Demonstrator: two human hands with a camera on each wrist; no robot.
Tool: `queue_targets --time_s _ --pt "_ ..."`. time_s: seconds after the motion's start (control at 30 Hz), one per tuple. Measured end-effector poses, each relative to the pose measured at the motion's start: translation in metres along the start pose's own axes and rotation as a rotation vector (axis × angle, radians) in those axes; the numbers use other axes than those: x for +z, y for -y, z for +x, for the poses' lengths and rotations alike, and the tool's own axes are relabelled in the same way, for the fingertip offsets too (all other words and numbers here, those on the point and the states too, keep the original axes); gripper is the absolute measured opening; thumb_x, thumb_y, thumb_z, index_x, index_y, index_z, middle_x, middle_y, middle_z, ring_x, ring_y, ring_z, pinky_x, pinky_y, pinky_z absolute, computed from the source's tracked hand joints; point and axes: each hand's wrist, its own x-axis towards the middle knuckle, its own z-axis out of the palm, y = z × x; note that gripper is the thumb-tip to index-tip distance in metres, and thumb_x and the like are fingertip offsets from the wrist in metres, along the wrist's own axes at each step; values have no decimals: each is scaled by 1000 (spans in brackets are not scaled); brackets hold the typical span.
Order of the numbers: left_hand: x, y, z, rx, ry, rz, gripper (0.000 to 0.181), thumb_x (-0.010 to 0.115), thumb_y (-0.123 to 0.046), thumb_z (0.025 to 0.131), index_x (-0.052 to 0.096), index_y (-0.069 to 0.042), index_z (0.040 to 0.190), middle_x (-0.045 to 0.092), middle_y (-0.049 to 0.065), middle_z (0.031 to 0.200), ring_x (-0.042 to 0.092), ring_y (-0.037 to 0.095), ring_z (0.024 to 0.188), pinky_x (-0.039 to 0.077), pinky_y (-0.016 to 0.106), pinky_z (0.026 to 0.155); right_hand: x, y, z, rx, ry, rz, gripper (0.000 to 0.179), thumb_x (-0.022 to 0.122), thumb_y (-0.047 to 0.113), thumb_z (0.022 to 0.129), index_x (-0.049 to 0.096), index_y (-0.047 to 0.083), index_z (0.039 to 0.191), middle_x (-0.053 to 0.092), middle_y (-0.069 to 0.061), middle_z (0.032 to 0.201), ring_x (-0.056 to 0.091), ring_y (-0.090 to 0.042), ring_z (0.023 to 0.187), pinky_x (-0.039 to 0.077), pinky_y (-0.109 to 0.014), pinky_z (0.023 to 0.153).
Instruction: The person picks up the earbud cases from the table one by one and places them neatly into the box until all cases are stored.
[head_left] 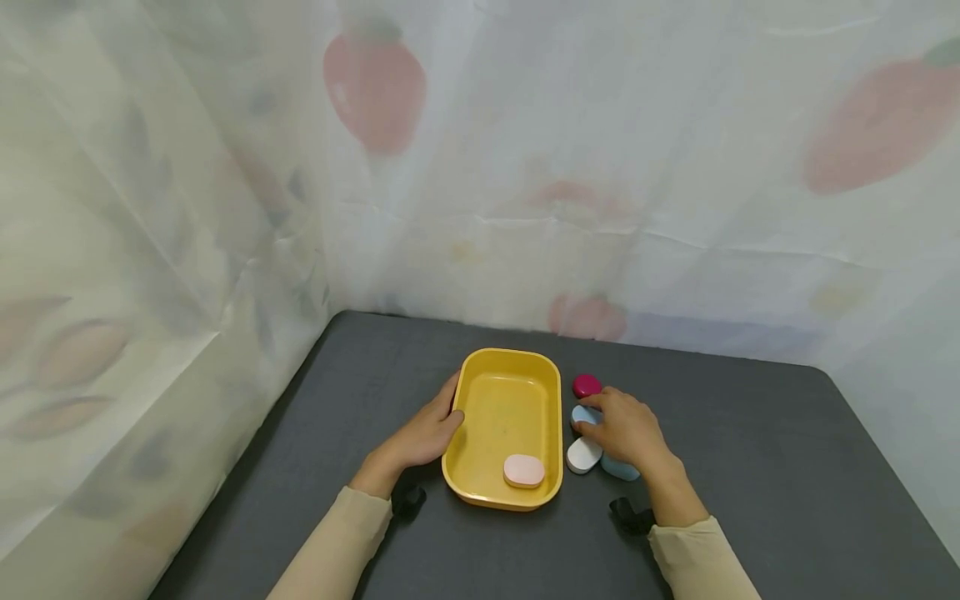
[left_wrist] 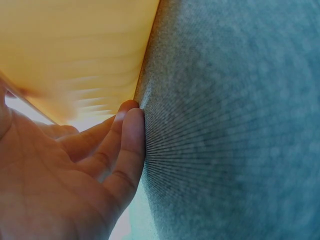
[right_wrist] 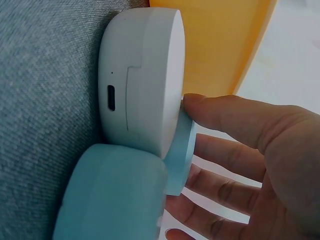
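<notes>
My left hand (head_left: 426, 429) holds the yellow tray (head_left: 498, 417) by its left side, thumb over the rim and fingers against the outer wall. A pale pink earbud case (head_left: 523, 471) lies in the tray's near right part. To the right of the tray, my right hand (head_left: 630, 429) grips a light blue earbud case (head_left: 583, 415) between thumb and fingers. A white earbud case (right_wrist: 135, 80) with a charging port stands right beside it in the right wrist view. Closer to that camera is a teal earbud case (right_wrist: 112, 195), partly under the hand in the head view.
A magenta round case (head_left: 586, 385) sits just beyond the right fingertips. Dark grey cloth covers the table (head_left: 750, 467). A fruit-printed curtain (head_left: 480, 167) hangs behind and along the left side. Black straps (head_left: 632, 517) show at the wrists.
</notes>
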Motion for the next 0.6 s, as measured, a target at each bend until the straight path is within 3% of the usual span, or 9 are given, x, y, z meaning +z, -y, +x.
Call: queue_targets --time_s 0.23,0.6 --pt "1 0 0 19 2 8 69 37 -17 110 1 -18 169 10 7 175 24 24 158 27 52 123 -1 0 0 -6 -14 8 45 76 39 93 74 15 131 67 -10 114 64 -31 103 53 -54 86" --pt "0 0 0 17 -4 10 68 38 -17 110 3 -19 169 13 7 175 31 25 154 31 51 120 -4 2 0 -14 -58 25 51 77 40 91 71 15 135 68 -11 116 63 -27 96 53 -51 83"
